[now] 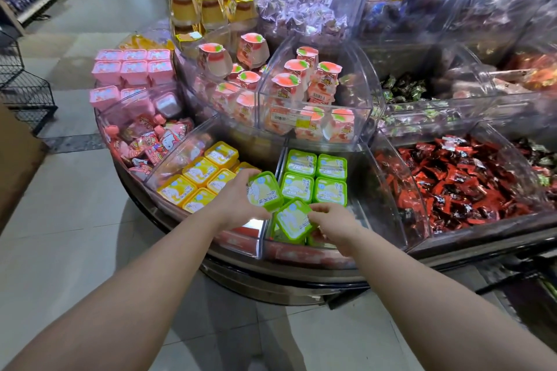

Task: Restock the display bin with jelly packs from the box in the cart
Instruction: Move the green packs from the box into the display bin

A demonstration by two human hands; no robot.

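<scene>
My left hand [238,199] grips a green jelly pack [264,191], tilted, above the divider of the clear display bin [388,190]. My right hand [334,224] holds a second green jelly pack [293,220] at the bin's front, over other green packs lying below. Several green packs [316,179] stand in neat rows at the back of this compartment. The box and the cart are out of view.
Yellow jelly packs [199,178] fill the compartment to the left. Red wrapped candies [458,181] fill the bin to the right. Peach pudding cups [301,90] sit on the tier above, pink packs [132,69] at far left. A black wire basket [21,84] stands on the tiled floor.
</scene>
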